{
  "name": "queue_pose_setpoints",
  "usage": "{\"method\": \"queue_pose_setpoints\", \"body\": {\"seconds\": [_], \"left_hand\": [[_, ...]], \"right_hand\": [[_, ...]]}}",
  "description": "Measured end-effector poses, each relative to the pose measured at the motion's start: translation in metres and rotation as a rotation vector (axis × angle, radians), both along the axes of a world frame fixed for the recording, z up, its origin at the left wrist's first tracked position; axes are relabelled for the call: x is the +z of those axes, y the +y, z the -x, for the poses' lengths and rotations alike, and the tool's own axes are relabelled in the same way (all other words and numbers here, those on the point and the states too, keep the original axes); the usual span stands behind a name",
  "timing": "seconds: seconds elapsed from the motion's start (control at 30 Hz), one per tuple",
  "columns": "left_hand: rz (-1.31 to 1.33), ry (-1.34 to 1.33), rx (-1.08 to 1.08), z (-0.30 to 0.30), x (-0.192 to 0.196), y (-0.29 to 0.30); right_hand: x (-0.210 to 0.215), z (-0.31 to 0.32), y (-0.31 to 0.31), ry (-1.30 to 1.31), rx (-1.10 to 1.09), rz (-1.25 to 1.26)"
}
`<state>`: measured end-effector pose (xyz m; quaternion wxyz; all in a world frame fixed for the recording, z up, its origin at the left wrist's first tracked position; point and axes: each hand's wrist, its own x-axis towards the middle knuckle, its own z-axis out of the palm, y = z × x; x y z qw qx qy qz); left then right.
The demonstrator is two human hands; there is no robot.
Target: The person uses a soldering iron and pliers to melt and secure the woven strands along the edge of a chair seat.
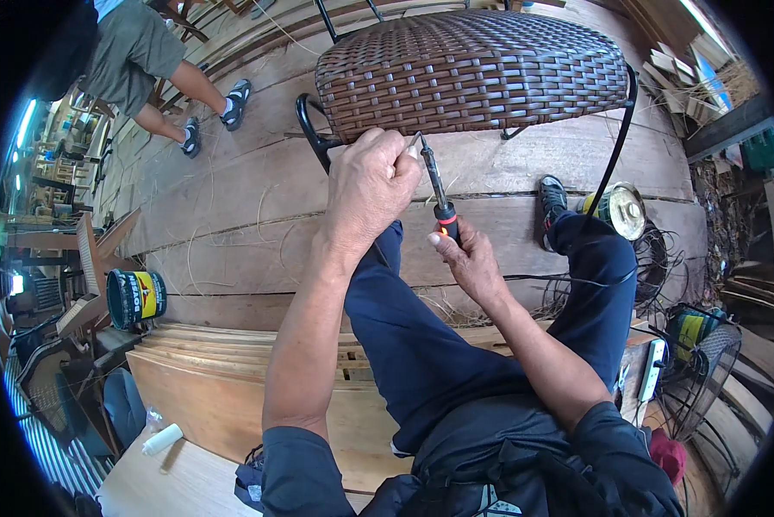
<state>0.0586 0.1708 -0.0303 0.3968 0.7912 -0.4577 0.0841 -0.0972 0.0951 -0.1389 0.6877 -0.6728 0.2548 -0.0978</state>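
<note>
A chair seat woven from glossy brown synthetic rattan strips (482,77) is in front of me on a black metal frame (613,159). My left hand (370,185) is closed at the seat's lower front edge, thumb and fingers pinched together. What they pinch is too small and too covered to make out. In my right hand (473,269) is a soldering iron (437,181), gripped by its black and red handle. Its tip points up, close beside my left fingertips and just below the weave; whether it touches anything cannot be told.
Under my legs lies a stack of wooden boards (232,379). Paint buckets stand left (137,297) and right (620,211). Dark cable (658,267) coils near a power strip (652,370) and a wire fan guard (702,379). Another person's legs (167,82) are at upper left.
</note>
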Motion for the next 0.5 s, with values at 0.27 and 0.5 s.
{"method": "queue_pose_setpoints", "body": {"seconds": [0.27, 0.5], "left_hand": [[-0.05, -0.073, 0.007, -0.0014, -0.0037, 0.0022], [-0.067, -0.081, 0.022, -0.0008, -0.002, 0.0032]], "right_hand": [[-0.002, -0.0001, -0.0008, 0.02, 0.004, 0.011], [0.0021, 0.0003, -0.0005, 0.037, 0.006, 0.008]]}}
